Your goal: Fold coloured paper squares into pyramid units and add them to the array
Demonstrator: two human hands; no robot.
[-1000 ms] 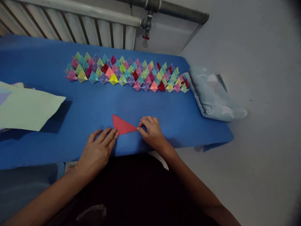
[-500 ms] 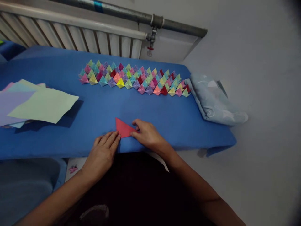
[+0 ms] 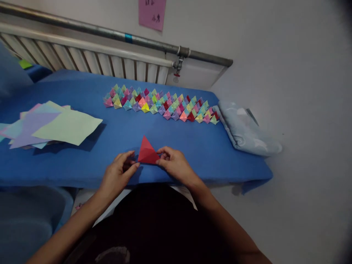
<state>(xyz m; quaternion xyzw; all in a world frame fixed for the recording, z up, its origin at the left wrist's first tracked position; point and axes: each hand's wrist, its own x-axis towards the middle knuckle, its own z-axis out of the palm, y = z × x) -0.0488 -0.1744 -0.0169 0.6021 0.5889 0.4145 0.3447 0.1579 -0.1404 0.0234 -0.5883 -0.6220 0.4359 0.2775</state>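
Observation:
A red folded paper [image 3: 147, 152], triangular with a crease across it, is near the front edge of the blue-covered table [image 3: 118, 132]. My right hand [image 3: 173, 161] pinches its right corner between thumb and fingers. At the paper's lower left corner is my left hand [image 3: 118, 173], its thumb and fingers apart and the thumb tip close to the corner. Behind the paper stand rows of small folded paper pieces [image 3: 162, 106] in many colours. To the left lies a loose pile of coloured sheets [image 3: 71, 126], pale green on top.
A folded light-blue cloth [image 3: 244, 128] lies at the table's right end. Along the back run a white radiator [image 3: 90, 62] and a metal pipe [image 3: 104, 32] with a valve. A blue basin [image 3: 30, 216] is below the table at the lower left.
The red paper has turned, its tip now pointing up and away, with a crease showing. My left hand has lifted off it and its fingers have spread. The camera view has shifted.

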